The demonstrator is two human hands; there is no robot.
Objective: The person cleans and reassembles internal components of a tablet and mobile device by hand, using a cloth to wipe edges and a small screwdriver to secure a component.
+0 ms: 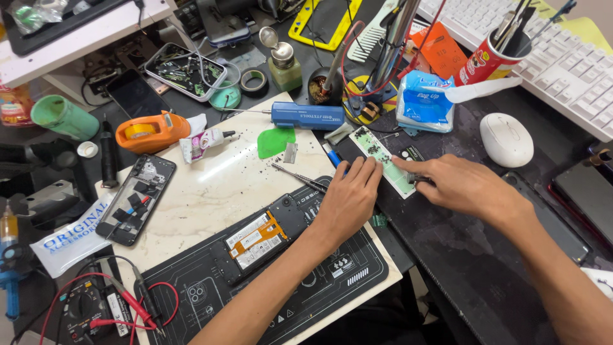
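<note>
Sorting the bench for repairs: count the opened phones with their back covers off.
2. One black opened phone with an orange-labelled battery lies on the dark work mat beside the left hand; another black opened phone lies on the white marble slab's left edge. Others may be hidden.

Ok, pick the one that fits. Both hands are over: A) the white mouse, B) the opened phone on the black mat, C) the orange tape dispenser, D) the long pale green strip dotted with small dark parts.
D: the left hand and right hand both have fingertips at the pale green strip between them, while the opened phone lies apart by the left forearm.

opened phone (258, 237) on mat (332, 281), left of screw tray (383, 153) | computer mouse (506, 139) right of tray | tape dispenser (152, 131) behind second phone (135, 199), possibly dismantled
</note>
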